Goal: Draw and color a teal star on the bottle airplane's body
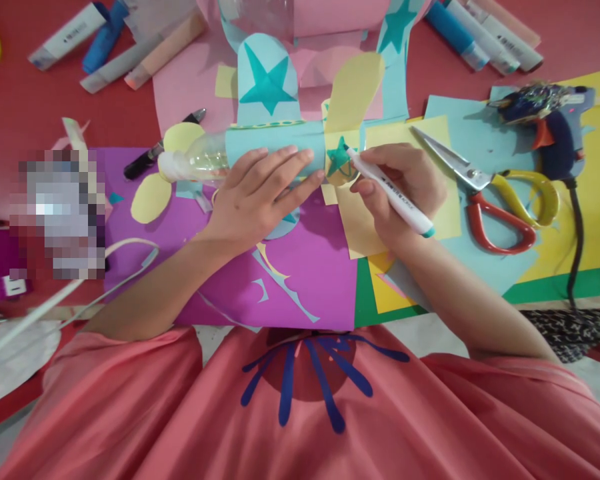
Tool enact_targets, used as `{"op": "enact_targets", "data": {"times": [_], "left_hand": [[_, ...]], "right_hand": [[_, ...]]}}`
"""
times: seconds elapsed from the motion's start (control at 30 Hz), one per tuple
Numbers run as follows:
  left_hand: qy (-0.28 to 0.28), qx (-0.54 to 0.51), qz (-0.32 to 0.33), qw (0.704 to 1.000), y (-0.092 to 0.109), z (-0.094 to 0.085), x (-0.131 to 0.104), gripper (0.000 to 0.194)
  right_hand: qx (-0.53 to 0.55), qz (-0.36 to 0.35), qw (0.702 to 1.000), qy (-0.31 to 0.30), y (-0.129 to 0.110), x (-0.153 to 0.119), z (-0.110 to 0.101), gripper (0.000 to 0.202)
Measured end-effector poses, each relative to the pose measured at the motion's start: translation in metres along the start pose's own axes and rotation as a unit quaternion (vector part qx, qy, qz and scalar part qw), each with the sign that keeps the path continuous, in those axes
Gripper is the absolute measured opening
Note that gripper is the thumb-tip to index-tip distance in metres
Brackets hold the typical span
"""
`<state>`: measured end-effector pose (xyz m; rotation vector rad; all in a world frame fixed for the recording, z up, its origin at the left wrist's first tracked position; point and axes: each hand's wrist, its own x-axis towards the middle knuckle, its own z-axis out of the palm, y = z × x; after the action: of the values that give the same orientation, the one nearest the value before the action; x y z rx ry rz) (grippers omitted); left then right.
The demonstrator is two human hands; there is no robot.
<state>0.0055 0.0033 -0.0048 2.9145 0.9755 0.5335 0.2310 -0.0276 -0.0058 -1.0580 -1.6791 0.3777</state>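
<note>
A clear plastic bottle [207, 159] lies on its side, its cap end to the left, wrapped in light blue paper [260, 139] with a yellow paper band at the right end. My left hand [267, 190] rests over the wrap with its fingers stretched out and slightly spread. In my right hand [405, 180], closed, is a white marker [393, 193]. Its tip touches a green star [339, 157] on the yellow band. Yellow paper ovals [151, 199] stick out near the cap, and a blue rounded piece with a green star [269, 80] stands behind the wrap.
Scissors [480, 180] lie open to the right, beside a glue gun [555, 127] with a dark cord. Several markers [495, 33] lie at both back corners. A black pen [145, 160] is left of the bottle. Paper scraps lie on the purple sheet [320, 287].
</note>
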Motion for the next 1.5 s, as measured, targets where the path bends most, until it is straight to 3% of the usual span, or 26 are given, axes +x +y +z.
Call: {"op": "enact_targets", "data": {"times": [0.57, 0.7, 1.0, 1.3, 1.5], "left_hand": [[0.022, 0.036, 0.008, 0.999, 0.0014, -0.0014, 0.0023, 0.041], [0.037, 0.05, 0.02, 0.998, 0.0006, -0.0019, 0.002, 0.04], [0.009, 0.017, -0.011, 1.0, 0.0021, -0.0029, 0.0024, 0.039], [0.148, 0.165, 0.077, 0.972, 0.0039, -0.0055, 0.0053, 0.032], [0.145, 0.153, 0.072, 0.975, 0.0036, -0.0046, 0.0043, 0.034]], "right_hand": [[0.009, -0.015, 1.0, 0.019, 0.0001, 0.001, -0.0047, 0.019], [0.001, -0.008, 1.0, 0.003, -0.0034, 0.0012, -0.0071, 0.014], [-0.011, -0.018, 0.999, -0.045, -0.0034, 0.0059, -0.0047, 0.012], [-0.026, -0.031, 0.998, -0.04, -0.0039, 0.0063, -0.0024, 0.01], [-0.05, -0.005, 0.996, -0.07, -0.0035, 0.0059, -0.0037, 0.011]]}}
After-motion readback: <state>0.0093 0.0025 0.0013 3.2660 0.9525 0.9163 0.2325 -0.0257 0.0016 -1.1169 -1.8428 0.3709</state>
